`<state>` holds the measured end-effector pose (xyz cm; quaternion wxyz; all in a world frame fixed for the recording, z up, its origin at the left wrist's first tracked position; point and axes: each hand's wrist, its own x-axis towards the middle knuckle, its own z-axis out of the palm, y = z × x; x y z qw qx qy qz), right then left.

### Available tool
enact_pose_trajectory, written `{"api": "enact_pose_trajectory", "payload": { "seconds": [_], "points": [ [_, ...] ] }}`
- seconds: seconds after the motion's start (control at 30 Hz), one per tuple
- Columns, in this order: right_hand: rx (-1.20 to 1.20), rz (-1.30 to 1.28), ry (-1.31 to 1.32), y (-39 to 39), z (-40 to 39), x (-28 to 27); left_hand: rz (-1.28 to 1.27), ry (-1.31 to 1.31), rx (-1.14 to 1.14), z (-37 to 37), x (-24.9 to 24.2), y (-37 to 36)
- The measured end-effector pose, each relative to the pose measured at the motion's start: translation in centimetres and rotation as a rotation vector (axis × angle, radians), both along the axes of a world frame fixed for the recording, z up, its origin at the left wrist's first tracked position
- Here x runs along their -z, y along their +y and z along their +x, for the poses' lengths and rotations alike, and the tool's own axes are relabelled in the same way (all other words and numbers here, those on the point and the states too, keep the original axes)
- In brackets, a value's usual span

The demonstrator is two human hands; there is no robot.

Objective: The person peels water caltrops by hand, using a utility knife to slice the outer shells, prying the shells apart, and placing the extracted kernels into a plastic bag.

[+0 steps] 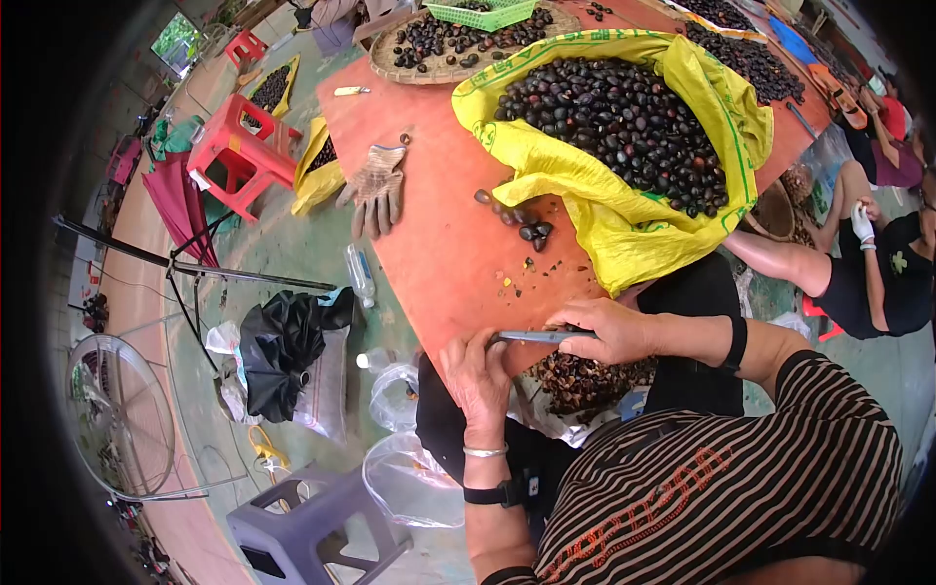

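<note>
My right hand [606,331] is closed on a grey knife [546,336], which lies level above the table's near edge. Its other end reaches the fingers of my left hand [475,375], which are bent together; what they pinch, if anything, is hidden. Below the hands, a heap of dark shell pieces [585,382] rests by my lap. A yellow sack [624,239] full of dark nuts [614,122] lies open on the orange table [429,263]. Several loose nuts [526,229] and small scraps are between the sack and my hands.
A worn glove [376,190] hangs over the table's left edge. Behind are a woven tray [390,66] and green basket [487,14]. Red stools [239,156], a grey stool [312,517] and a black bag [283,351] stand left. Other people [882,263] sit at the right.
</note>
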<state>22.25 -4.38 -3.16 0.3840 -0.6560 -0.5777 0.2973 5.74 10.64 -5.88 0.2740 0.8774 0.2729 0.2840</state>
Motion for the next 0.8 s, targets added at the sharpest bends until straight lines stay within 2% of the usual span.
{"api": "enact_pose_trajectory", "payload": {
  "seconds": [0.3, 0.4, 0.5, 0.63, 0.7, 0.8],
  "points": [
    [-0.019, -0.109, -0.076, -0.7, 1.2, 0.4, 0.008, -0.027, 0.003, 0.5, 0.1, 0.0],
    [-0.022, -0.086, 0.001, -1.3, 1.3, 0.8, 0.014, -0.034, -0.001, 0.3, 0.1, 0.1],
    [0.075, -0.014, -0.017, -1.5, 0.5, 0.8, 0.026, -0.040, -0.001, 0.5, 0.0, 0.0],
    [0.066, 0.031, -0.005, -0.6, 0.1, 0.5, 0.024, -0.027, -0.016, 0.5, 0.2, -0.1],
    [0.052, -0.020, 0.071, -0.4, -0.1, 0.9, 0.017, -0.020, -0.034, 0.2, 0.2, 0.0],
    [-0.031, -0.106, 0.043, -0.6, 0.4, 1.3, 0.029, -0.046, -0.015, 0.3, 0.3, -0.1]
  ]
}}
